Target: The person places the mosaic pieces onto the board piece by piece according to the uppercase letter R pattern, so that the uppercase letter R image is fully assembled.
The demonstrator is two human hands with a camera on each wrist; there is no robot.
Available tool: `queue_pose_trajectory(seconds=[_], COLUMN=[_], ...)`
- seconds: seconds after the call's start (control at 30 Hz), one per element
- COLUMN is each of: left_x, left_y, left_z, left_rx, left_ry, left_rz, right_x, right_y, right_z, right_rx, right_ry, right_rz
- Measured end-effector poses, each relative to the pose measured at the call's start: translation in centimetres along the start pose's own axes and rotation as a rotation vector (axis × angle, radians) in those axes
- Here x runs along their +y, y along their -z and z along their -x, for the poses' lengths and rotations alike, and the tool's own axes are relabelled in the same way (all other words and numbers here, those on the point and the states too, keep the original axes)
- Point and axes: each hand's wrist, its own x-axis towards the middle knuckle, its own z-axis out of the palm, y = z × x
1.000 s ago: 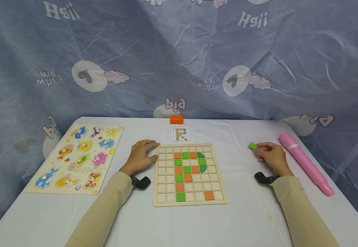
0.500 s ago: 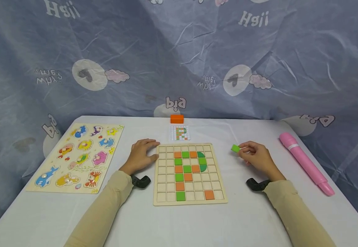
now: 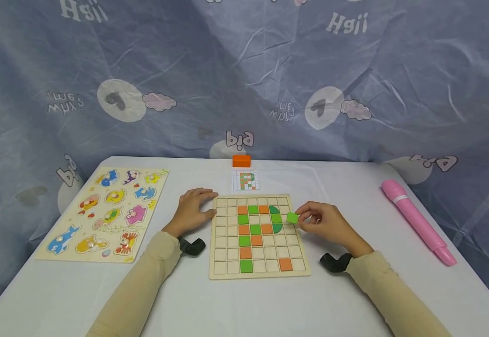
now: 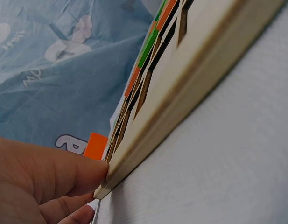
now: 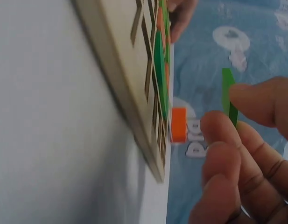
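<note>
Between thumb and fingertips, my right hand [image 3: 326, 224] pinches a small green square tile [image 3: 292, 218]. The tile is held above the right edge of a wooden grid board [image 3: 232, 274]; the right wrist view shows that tile [image 5: 226, 95] edge-on, apart from the board. On the board, orange and green squares and two dark green rounded pieces [image 3: 274, 211] sit in the cells. One orange square [image 3: 285, 265] lies alone in the bottom row. My left hand [image 3: 191, 213] rests at the board's upper left edge, its thumb touching the side; some fingertips are hidden in the left wrist view.
A printed pattern card [image 3: 246, 180] lies behind the board, with an orange block [image 3: 241, 161] behind it. To the left lies a sea-animal puzzle board [image 3: 139, 238]; to the right, a pink tube-shaped object [image 3: 419, 222]. A printed cloth [image 3: 211, 65] hangs behind the table.
My right hand has moved left with the green tile, from the table's right side to the grid board's right edge. The left hand stays at the board's left edge.
</note>
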Motion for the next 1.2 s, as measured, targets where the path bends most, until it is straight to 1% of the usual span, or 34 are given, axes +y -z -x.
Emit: queue_pose_trajectory(seconds=[0.2,0.33,0.43,0.6,0.7,0.9,1.2], left_x=[-0.1,-0.1,-0.1,-0.1,0.0,-0.1,0.0], left_y=[-0.1,0.0,0.0,0.0,0.0,-0.2,-0.1], left_z=[-0.2,-0.1,-0.1,-0.1,0.0,0.0,0.1], left_rx=[-0.007,-0.004,0.000,0.002,0.004,0.005,0.006], left_ry=[0.005,0.004,0.004,0.005,0.002,0.004,0.003], left_rz=[0.005,0.010,0.010,0.012,0.008,0.003,0.007], right_x=[-1.1,-1.5,-1.6,-2.0,-2.2,-2.3,-2.7], right_y=[-1.3,-1.9,-2.3,-2.8,-3.0,-3.8,-4.1], right_z=[0.1,0.1,0.1,0.3,0.6,0.8,0.8], right_rx=[-0.097,-0.144,-0.184,-0.281,-0.319,-0.359,-0.355], right_ry=[0.023,0.031,0.056,0.107,0.124,0.155,0.136], right_rz=[0.001,0.005,0.016,0.020,0.016,0.045,0.070])
